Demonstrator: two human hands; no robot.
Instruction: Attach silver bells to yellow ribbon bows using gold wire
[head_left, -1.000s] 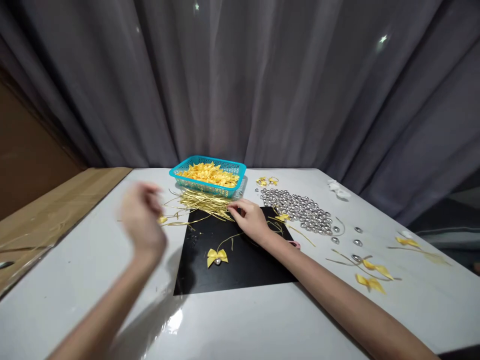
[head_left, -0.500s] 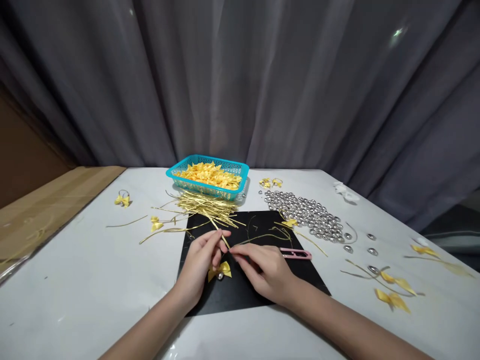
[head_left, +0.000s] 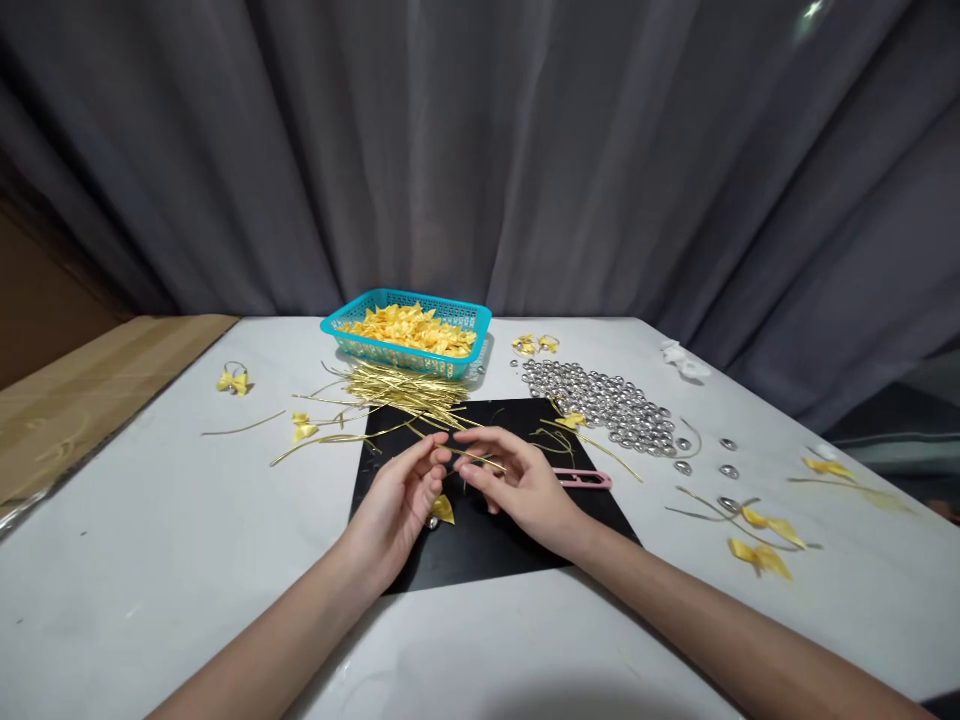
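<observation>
My left hand (head_left: 401,510) is closed, its thumb and fingertips pinching a thin gold cord (head_left: 480,459). The cord runs across to my right hand (head_left: 525,490), whose thumb and index finger are curved and apart, with the cord passing between them. Both hands hover over a black mat (head_left: 480,565). Below the fingers, a yellow ribbon bow (head_left: 443,508) with a silver bell-like piece (head_left: 432,522) lies on the mat, partly hidden by my left hand. A heap of gold cords (head_left: 401,390) lies just beyond the hands. Pink-handled snips (head_left: 592,480) lie beside my right hand, partly covered.
A turquoise basket (head_left: 330,327) of yellow bows stands at the back. Silver pieces (head_left: 600,400) are spread at the right. Loose bows with cords (head_left: 761,557) lie farther right, and a looped bow (head_left: 234,382) at the left. White scraps (head_left: 684,360) lie near the right edge.
My left hand swung in from the left to meet my right hand over the mat. A gold cord was drawn from the heap, and my right thumb and index finger have since parted.
</observation>
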